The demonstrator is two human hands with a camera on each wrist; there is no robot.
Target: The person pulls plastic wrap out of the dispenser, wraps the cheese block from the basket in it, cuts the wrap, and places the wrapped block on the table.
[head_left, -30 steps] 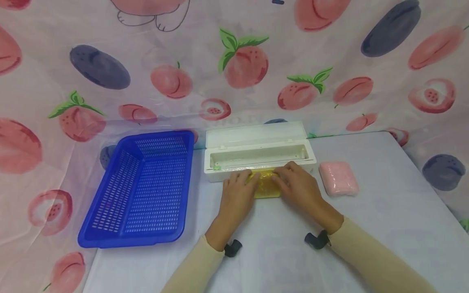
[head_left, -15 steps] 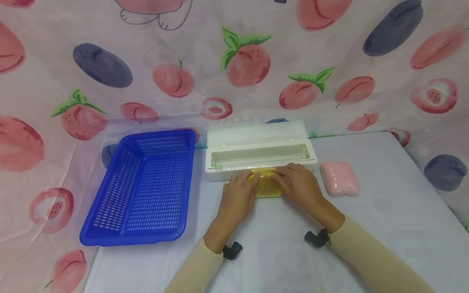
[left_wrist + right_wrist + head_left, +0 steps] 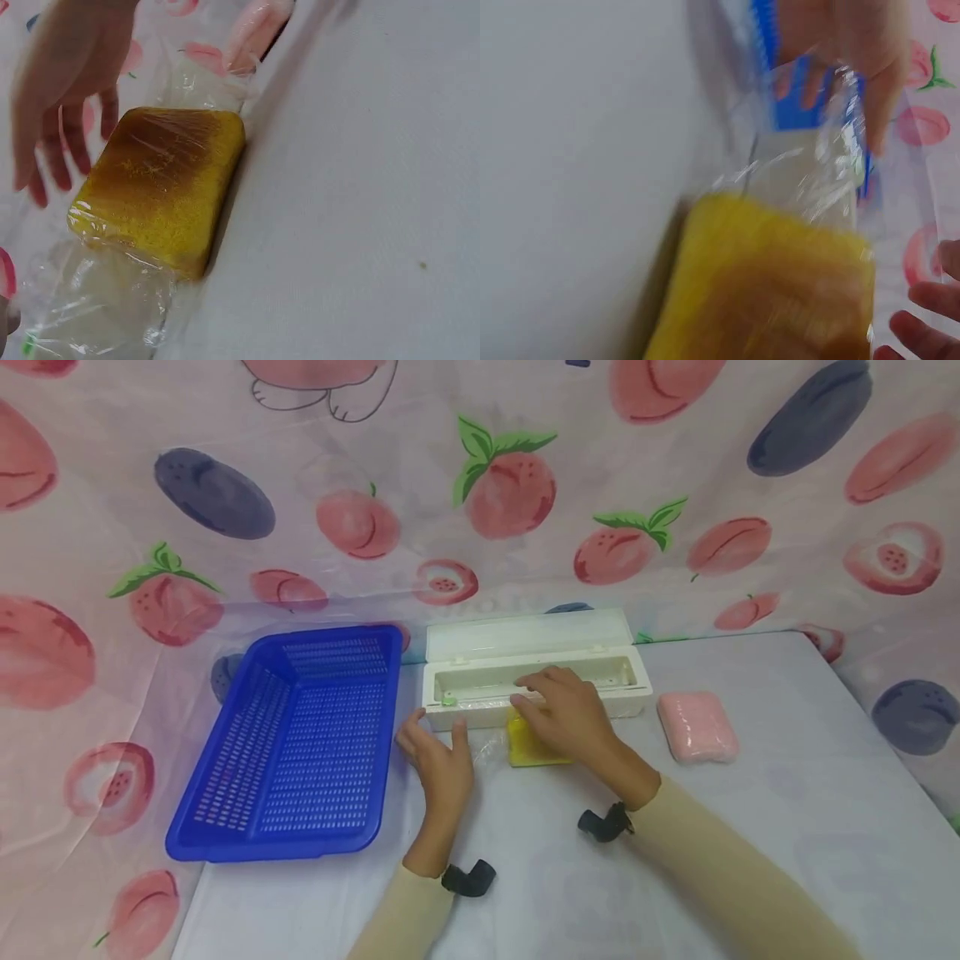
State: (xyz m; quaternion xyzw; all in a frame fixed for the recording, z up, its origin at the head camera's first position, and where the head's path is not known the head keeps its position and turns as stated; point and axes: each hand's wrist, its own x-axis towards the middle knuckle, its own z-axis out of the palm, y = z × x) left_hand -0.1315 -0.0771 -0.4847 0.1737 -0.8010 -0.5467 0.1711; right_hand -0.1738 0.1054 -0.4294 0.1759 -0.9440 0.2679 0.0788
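Observation:
A yellow block with rounded corners, under clear plastic film, lies on the table against the front of a long white cling film dispenser with its lid up. Loose film spreads from the block's sides. My right hand is over the block and the dispenser's front edge, thumb and fingers apart; in the left wrist view its fingers hang spread beside the block. To the left, my left hand is by the dispenser's left end, thumb and fingers apart, near the film. Nothing shows in either hand's grasp.
A large blue plastic basket stands on the left. On the right lies a pink block in film. Behind the table hangs a fruit-print cloth. A small green tab sits on the dispenser's front left.
Both hands have come off the yellow block. My left hand moved left to the dispenser's end; the right moved left and up over its front edge. The block stays in place.

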